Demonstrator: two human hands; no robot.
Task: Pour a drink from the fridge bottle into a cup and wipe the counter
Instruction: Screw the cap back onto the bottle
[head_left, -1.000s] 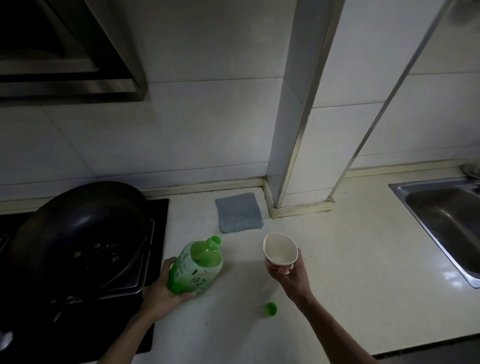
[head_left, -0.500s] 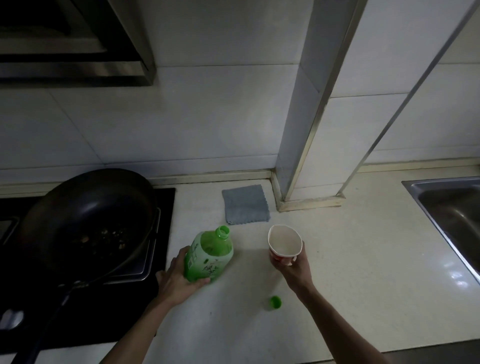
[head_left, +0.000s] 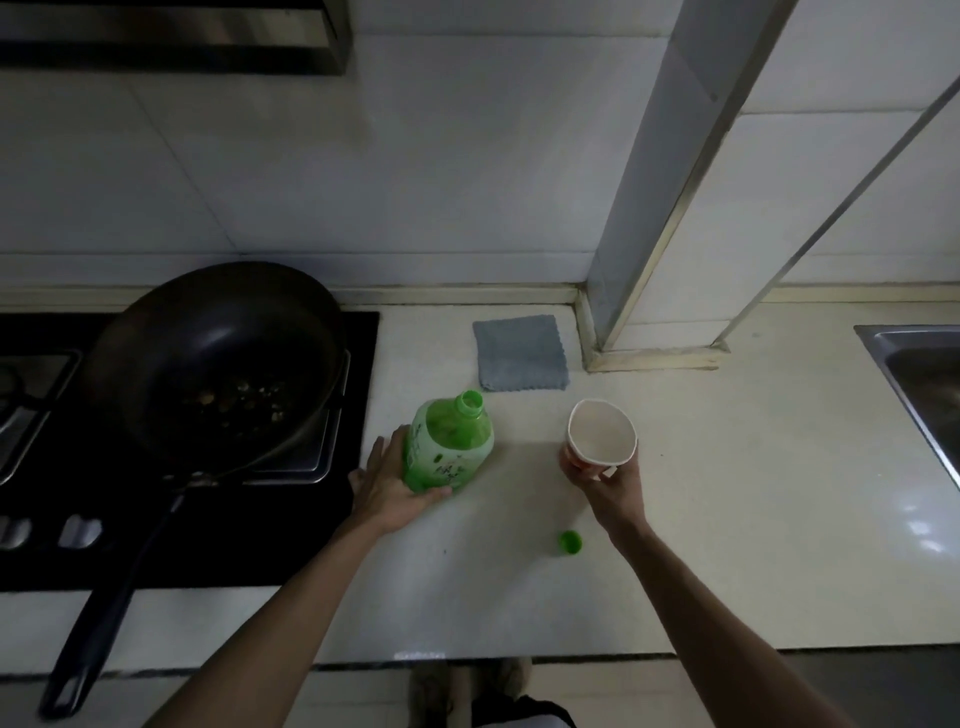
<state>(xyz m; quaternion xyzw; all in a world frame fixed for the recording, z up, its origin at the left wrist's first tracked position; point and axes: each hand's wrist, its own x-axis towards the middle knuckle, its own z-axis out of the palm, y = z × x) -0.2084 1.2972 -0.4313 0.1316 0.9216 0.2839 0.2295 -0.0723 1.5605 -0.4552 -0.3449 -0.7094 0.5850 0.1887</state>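
Both hands loaded. My left hand (head_left: 387, 488) is curled round the lower body of the green bottle (head_left: 449, 447), which is uncapped, roughly upright, base at the counter (head_left: 727, 493) just beside the stove (head_left: 358, 415). My right hand (head_left: 608, 486) grips the paper cup (head_left: 600, 434) low on its side; can't tell if it's off the counter. Green cap (head_left: 570, 542) lies near my right wrist. Grey cloth (head_left: 521, 353) lies flat behind the bottle and cup, by the wall.
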